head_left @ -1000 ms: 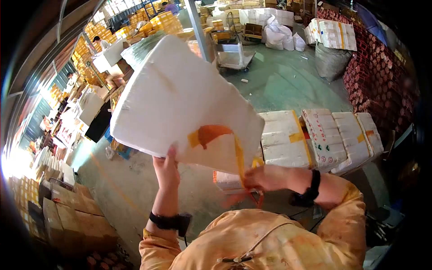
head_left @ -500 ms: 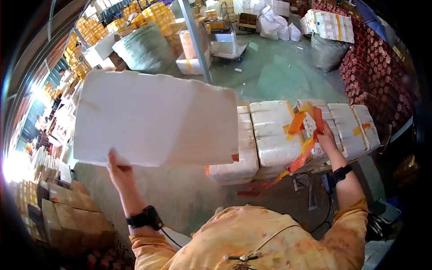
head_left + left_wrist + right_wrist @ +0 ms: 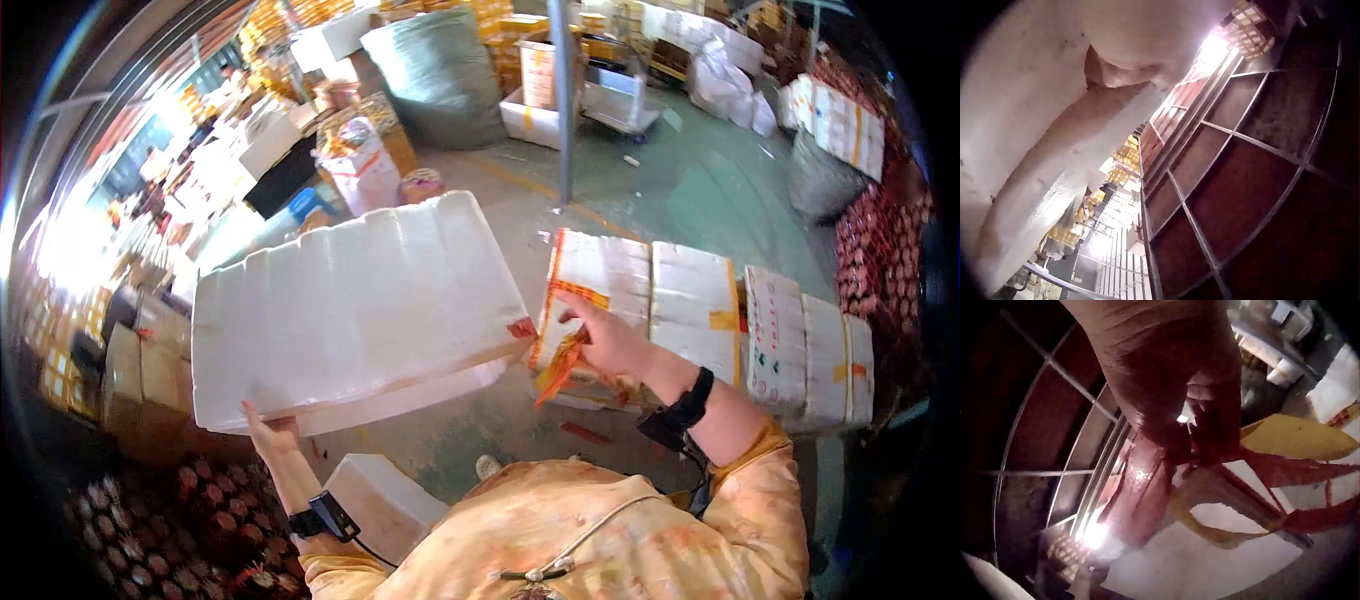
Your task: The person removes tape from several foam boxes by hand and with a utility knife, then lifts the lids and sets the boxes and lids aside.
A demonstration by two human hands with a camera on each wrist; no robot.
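Note:
A large white foam box is held up in front of the body, tilted, with a scrap of red tape on its right corner. My left hand grips its lower left edge, the thumb against the near side and the other fingers mostly hidden beneath. In the left wrist view the foam box fills the upper left around the hand. My right hand, beside the box's right corner, holds a bunch of peeled orange and yellow tape. Loops of the yellow tape hang from its fingers in the right wrist view.
A row of taped white foam boxes stands to the right. Another foam box sits low by the left forearm. Ahead are a metal post, a big grey-green sack and a flat cart. Red tape lies on the floor.
My right hand pulled tape off the foam box, swung out right with it, and is now back near the box's corner. The box has turned in my left hand; the view has shifted left.

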